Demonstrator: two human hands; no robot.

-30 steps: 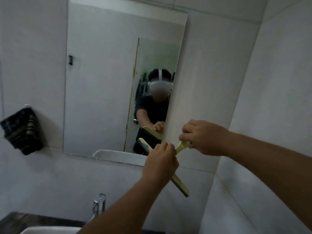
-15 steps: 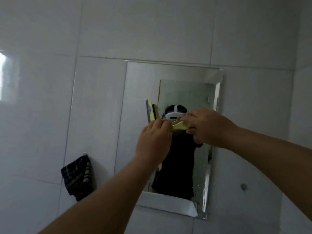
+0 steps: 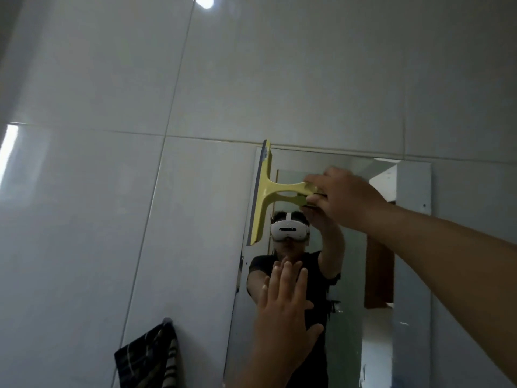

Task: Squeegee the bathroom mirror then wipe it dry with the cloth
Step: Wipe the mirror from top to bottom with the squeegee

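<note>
A: How is the right hand (image 3: pixel 345 198) posed?

B: It is stretched up and forward from the 4 o'clock corner, with the forearm fully extended. The fingers are closed around the handle of the yellow squeegee (image 3: pixel 268 191), at about 1 o'clock in the view.

A: And how is the squeegee set against the mirror (image 3: pixel 411 247)?

B: The blade is turned upright and laid along the mirror's left edge, near its top corner. The handle is pointed toward 3 o'clock, into the gripping hand. Whether the rubber is pressed flat on the glass cannot be told for certain.

A: What is seen of the left hand (image 3: pixel 285 301)?

B: It is raised from 6 o'clock with the palm turned toward the glass and the fingers spread and straight. Nothing is held in it. Whether the mirror is touched by the fingertips cannot be told.

A: Where is the cloth (image 3: pixel 148 359) found?

B: A dark striped cloth is hung from a hook (image 3: pixel 167 320) on the tiled wall (image 3: pixel 112 191), at 7 o'clock, left of the mirror and well apart from both hands.
</note>
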